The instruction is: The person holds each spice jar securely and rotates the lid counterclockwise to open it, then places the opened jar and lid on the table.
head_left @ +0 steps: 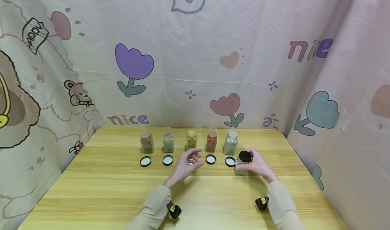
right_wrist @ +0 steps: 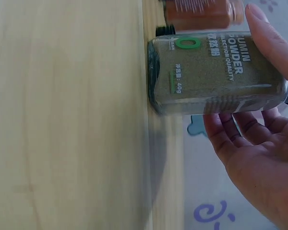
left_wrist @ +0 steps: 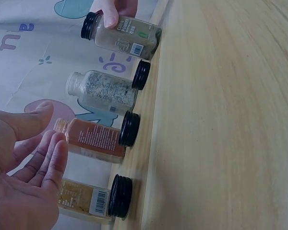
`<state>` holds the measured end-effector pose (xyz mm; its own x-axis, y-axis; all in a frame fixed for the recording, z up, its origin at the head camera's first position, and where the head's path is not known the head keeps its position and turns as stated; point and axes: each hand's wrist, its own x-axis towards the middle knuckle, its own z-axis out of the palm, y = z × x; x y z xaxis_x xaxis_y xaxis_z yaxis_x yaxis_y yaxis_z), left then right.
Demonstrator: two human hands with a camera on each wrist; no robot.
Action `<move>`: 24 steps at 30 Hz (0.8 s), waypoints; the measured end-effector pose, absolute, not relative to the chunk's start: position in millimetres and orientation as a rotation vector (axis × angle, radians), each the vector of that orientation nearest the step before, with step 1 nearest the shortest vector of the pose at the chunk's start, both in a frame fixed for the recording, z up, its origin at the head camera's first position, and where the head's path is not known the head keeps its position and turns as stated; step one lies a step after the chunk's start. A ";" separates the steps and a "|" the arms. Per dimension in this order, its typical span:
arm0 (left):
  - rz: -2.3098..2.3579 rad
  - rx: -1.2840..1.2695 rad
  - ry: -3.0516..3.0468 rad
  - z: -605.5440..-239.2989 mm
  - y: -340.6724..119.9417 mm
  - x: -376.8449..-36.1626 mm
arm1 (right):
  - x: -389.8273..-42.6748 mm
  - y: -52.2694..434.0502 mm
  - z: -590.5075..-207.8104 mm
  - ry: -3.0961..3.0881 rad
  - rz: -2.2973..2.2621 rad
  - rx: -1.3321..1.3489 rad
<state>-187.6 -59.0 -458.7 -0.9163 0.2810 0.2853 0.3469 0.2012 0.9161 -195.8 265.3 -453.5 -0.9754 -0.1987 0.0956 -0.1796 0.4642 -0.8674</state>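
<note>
My right hand (head_left: 257, 163) grips a square glass jar of cumin powder (right_wrist: 197, 72), thumb on one side and fingers on the other. The jar stands upright with its black cap (head_left: 245, 156) on top, its base at the tabletop. Over the middle of the table, my left hand (head_left: 185, 164) hovers with loosely bent fingers and nothing in them. It is nearest the uncapped yellow spice jar (head_left: 191, 140) and partly hides the lid in front of it. An uncapped orange-red spice jar (left_wrist: 96, 136) and a jar of whitish flakes (head_left: 230, 143) stand to the right.
Farther left are uncapped jars of brown powder (head_left: 147, 142) and pale greyish powder (head_left: 168, 142). Black-rimmed lids, such as the leftmost lid (head_left: 145, 161), lie white side up before the jars. A printed curtain (head_left: 189, 87) hangs behind the wooden table (head_left: 100, 186).
</note>
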 end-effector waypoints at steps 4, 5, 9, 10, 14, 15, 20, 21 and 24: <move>-1.828 -0.615 -2.406 -459.4 -60.0 -188.0 | -194.8 253.4 -455.2 2.681 -1.544 -0.407; -1.826 -0.612 -2.410 -459.6 -60.1 -188.1 | -194.7 250.3 -455.8 2.686 -1.536 -0.421; -1.842 -0.604 -2.400 -458.9 -60.1 -187.2 | -194.2 237.8 -457.8 2.692 -1.511 -0.469; -1.847 -0.603 -2.397 -458.9 -60.1 -187.1 | -193.8 234.5 -457.8 2.692 -1.506 -0.476; -1.854 -0.610 -2.382 -457.6 -60.6 -186.7 | -191.4 220.0 -456.5 2.684 -1.492 -0.483; -1.855 -0.610 -2.381 -457.3 -60.8 -186.7 | -190.7 216.2 -456.3 2.677 -1.496 -0.488; -1.870 -0.597 -2.368 -456.2 -60.9 -187.3 | -189.1 194.6 -456.4 2.663 -1.499 -0.532; -1.872 -0.596 -2.363 -456.2 -60.8 -187.6 | -189.0 190.1 -456.6 2.664 -1.496 -0.544; -1.885 -0.611 -2.340 -456.5 -60.6 -188.6 | -189.5 177.6 -457.1 2.667 -1.490 -0.572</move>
